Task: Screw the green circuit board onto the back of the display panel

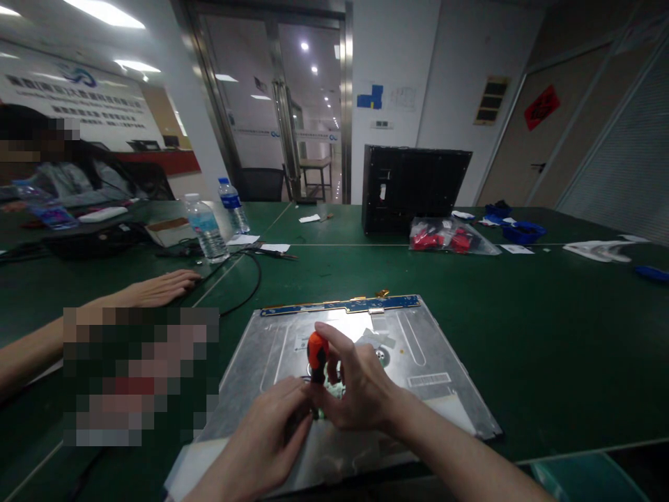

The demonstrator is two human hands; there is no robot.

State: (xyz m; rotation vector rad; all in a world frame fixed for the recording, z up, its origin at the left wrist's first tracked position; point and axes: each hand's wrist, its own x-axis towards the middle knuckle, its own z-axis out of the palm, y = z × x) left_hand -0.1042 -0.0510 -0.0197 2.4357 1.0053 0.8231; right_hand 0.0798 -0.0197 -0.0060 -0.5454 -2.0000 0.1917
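A flat silver metal panel (439,348), which looks like the back of a display screen, lies on the table in front of me. A blue circuit board strip (339,305) runs along its far edge. My right hand (363,387) is closed around a screwdriver (316,352) with an orange and black handle, held upright over the panel's middle. Resting low beside the screwdriver, my left hand (274,425) has its fingers pressed together; what they hold, if anything, is hidden. Part of a small green board (334,387) shows between my hands. The screwdriver's tip is covered.
At the left, another person's hand (162,286) rests on the green table (548,348) near a black cable (256,282). Water bottles (206,230) stand behind it. Farther back are a black box-like device (415,188), a plastic bag with red parts (444,238) and blue trays (524,231).
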